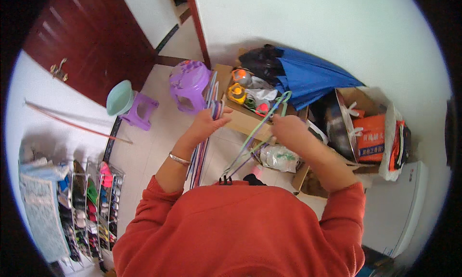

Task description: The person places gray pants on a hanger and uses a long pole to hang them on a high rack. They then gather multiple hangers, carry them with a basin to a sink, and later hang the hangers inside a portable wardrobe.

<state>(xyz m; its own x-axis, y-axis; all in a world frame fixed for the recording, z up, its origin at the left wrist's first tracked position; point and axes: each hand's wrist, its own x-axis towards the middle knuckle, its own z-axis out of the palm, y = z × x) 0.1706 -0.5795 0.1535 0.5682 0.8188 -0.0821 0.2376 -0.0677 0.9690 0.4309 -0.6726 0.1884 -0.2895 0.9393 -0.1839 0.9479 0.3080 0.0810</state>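
My left hand (206, 124) is closed around a bundle of thin coated clothes hangers (199, 161) in blue, white, purple and dark red. Their lengths hang below the hand, and some ends stick up above it. Off to the right, my right hand (290, 132) grips a light green clothes hanger (257, 128) near its hook end. A purple hanger (242, 155) runs along with the green one, apart from the left bundle. The right fingertips are partly hidden behind the hand.
Ahead is a cardboard box (245, 119) with bottles, beside a blue umbrella (314, 73). Purple stools (193, 84) stand left of it, one under a pale green basin (120, 97). A shoe rack (90, 205) is at left; a carton (371, 136) and white appliance (391, 208) are at right.
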